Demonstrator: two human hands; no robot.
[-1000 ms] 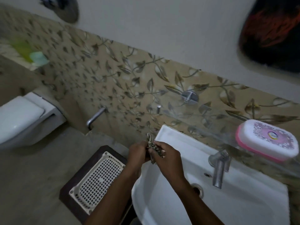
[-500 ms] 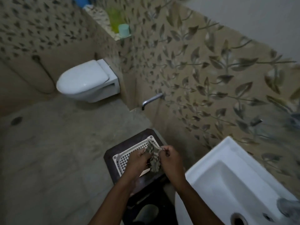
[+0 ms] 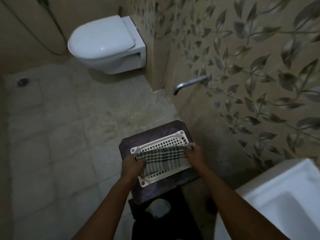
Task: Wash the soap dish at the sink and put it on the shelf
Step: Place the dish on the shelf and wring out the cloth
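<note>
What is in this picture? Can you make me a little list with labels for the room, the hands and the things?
room: bathroom with leaf-patterned wall tiles
left hand: grips the near-left end of the cloth
right hand: pinches the far-right end of the cloth
checked cloth: held stretched over the tray
white grid tray: lies flat on the stool
dark stool: stands on the floor beside the sink
sink: white, at the bottom right
toilet: white, lid down
wall tap: metal, low on the tiles

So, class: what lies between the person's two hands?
In the head view, a checked cloth stretches from the left hand to the right hand, spread over a white perforated tray.
</note>
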